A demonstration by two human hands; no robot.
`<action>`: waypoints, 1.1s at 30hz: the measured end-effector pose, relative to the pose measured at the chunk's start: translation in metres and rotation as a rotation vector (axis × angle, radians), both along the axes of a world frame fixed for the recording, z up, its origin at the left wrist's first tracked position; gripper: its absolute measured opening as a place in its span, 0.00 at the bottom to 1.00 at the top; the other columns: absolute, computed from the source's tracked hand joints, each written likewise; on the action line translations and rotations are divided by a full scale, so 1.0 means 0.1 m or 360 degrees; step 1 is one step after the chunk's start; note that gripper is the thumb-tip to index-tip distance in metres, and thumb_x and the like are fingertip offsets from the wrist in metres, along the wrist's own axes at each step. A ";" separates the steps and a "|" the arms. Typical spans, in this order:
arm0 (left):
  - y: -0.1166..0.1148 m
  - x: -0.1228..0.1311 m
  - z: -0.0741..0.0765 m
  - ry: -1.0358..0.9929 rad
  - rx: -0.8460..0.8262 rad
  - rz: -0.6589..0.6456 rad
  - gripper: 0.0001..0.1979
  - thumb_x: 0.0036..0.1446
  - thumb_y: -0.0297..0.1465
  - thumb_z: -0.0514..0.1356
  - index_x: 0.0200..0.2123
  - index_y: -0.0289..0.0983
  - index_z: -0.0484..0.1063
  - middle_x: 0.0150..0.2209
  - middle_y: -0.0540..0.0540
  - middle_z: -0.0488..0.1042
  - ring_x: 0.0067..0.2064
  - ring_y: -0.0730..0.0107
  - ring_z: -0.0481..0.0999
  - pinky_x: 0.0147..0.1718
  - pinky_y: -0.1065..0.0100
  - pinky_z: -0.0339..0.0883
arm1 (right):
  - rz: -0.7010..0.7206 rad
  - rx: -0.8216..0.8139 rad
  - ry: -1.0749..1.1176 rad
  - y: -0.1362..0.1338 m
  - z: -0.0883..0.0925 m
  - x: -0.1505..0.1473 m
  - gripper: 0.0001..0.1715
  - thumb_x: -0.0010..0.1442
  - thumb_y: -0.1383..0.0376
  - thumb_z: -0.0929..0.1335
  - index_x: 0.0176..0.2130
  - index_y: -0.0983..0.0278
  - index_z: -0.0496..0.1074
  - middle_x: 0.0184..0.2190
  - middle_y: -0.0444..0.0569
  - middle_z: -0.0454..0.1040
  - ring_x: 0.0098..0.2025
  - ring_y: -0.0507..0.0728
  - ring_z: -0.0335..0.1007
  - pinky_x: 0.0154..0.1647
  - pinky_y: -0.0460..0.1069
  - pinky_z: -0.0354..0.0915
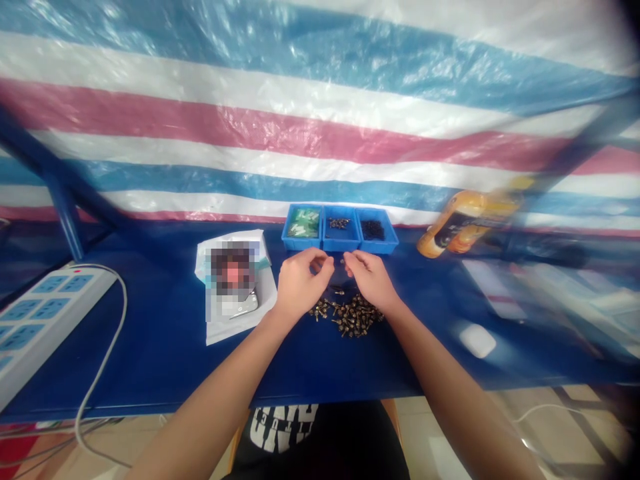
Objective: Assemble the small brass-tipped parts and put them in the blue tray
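My left hand point(303, 280) and my right hand point(367, 277) face each other above the blue table, fingertips a small gap apart. The left thumb and index finger are pinched; anything between them is too small to make out. In the right pinch a tiny dark piece seems to show, its kind unclear. Below and between my wrists lies a heap of small brass-coloured metal fittings point(356, 316), with a few loose pieces by its upper edge. Just beyond my fingers stand three joined blue bins: one with green-and-white packets point(305, 223), one with small metal parts point(339, 224), one with black parts point(373, 230).
White papers with a phone point(243, 305) lie at the left, beside a power strip point(55, 300) and its cable. At the right are an orange drink bottle point(450, 223), a white mouse-like object point(477, 341) and blurred packs. A striped plastic sheet point(320, 127) hangs behind.
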State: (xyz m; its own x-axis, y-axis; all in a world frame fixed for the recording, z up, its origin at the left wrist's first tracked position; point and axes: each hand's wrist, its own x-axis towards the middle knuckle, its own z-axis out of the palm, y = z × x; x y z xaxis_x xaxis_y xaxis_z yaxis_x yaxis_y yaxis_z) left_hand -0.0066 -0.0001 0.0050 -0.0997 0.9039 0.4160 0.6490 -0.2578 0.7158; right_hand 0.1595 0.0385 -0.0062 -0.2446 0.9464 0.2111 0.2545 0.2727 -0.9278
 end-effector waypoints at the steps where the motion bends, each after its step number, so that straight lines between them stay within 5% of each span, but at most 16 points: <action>1: 0.00 -0.01 0.00 -0.0026 -0.0013 0.0026 0.10 0.61 0.37 0.58 0.33 0.40 0.76 0.30 0.51 0.79 0.31 0.70 0.76 0.35 0.69 0.67 | -0.0022 -0.0045 0.0088 0.02 -0.01 0.00 0.17 0.63 0.51 0.66 0.39 0.62 0.72 0.28 0.44 0.70 0.29 0.53 0.67 0.34 0.50 0.64; 3: 0.02 -0.03 0.00 -0.0064 -0.0030 0.0083 0.10 0.61 0.38 0.57 0.33 0.40 0.76 0.30 0.51 0.79 0.31 0.69 0.77 0.35 0.68 0.67 | -0.0076 -0.0108 0.0226 0.05 -0.05 0.01 0.28 0.60 0.51 0.69 0.55 0.59 0.66 0.33 0.44 0.72 0.29 0.53 0.70 0.35 0.51 0.67; 5: 0.03 -0.05 -0.01 -0.0093 -0.0035 0.0119 0.10 0.61 0.37 0.57 0.34 0.40 0.76 0.31 0.50 0.80 0.33 0.67 0.78 0.37 0.68 0.68 | -0.0119 -0.0126 0.0240 0.08 -0.08 0.02 0.34 0.60 0.51 0.69 0.61 0.58 0.61 0.34 0.44 0.73 0.29 0.53 0.70 0.35 0.51 0.68; 11: 0.06 -0.09 -0.05 -0.0074 -0.0056 0.0215 0.09 0.61 0.35 0.56 0.36 0.41 0.76 0.34 0.49 0.81 0.37 0.64 0.80 0.40 0.66 0.68 | 0.0079 0.0108 -0.0306 0.11 -0.07 0.13 0.13 0.62 0.57 0.67 0.41 0.60 0.77 0.34 0.48 0.77 0.34 0.56 0.71 0.38 0.52 0.66; 14: 0.07 -0.11 -0.07 0.0086 -0.0132 0.0212 0.08 0.61 0.34 0.57 0.37 0.42 0.77 0.37 0.48 0.81 0.38 0.63 0.79 0.39 0.66 0.68 | 0.0377 0.0276 -0.0736 0.07 -0.02 0.18 0.10 0.60 0.58 0.70 0.37 0.58 0.80 0.36 0.49 0.78 0.39 0.58 0.71 0.43 0.53 0.64; 18: 0.06 -0.12 -0.14 0.0408 -0.0295 0.0209 0.09 0.60 0.34 0.57 0.39 0.43 0.77 0.42 0.45 0.79 0.40 0.59 0.78 0.37 0.64 0.68 | 0.0454 0.0322 -0.1072 0.03 0.01 0.20 0.11 0.56 0.55 0.73 0.39 0.55 0.80 0.36 0.47 0.77 0.42 0.60 0.69 0.43 0.53 0.60; 25: 0.05 -0.11 -0.23 0.0625 -0.0355 0.0100 0.11 0.60 0.33 0.56 0.42 0.45 0.78 0.42 0.44 0.78 0.44 0.55 0.77 0.40 0.62 0.68 | 0.0549 0.0288 -0.1103 0.03 0.03 0.24 0.11 0.54 0.58 0.74 0.38 0.57 0.77 0.34 0.44 0.77 0.39 0.57 0.69 0.40 0.51 0.55; 33: 0.03 -0.08 -0.17 0.0618 -0.0406 0.0007 0.10 0.60 0.33 0.56 0.36 0.44 0.78 0.38 0.45 0.78 0.37 0.60 0.77 0.34 0.65 0.65 | 0.0583 0.0282 -0.1100 0.04 0.03 0.22 0.02 0.56 0.64 0.73 0.34 0.58 0.77 0.32 0.44 0.78 0.37 0.56 0.71 0.38 0.50 0.54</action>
State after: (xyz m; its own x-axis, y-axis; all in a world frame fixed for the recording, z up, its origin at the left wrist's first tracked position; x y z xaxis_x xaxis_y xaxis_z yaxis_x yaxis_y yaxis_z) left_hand -0.0145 0.0028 -0.0122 0.0155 0.9821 0.1875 0.8821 -0.1017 0.4600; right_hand 0.1817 0.0424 -0.0034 -0.6637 0.7471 0.0381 0.6214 0.5789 -0.5280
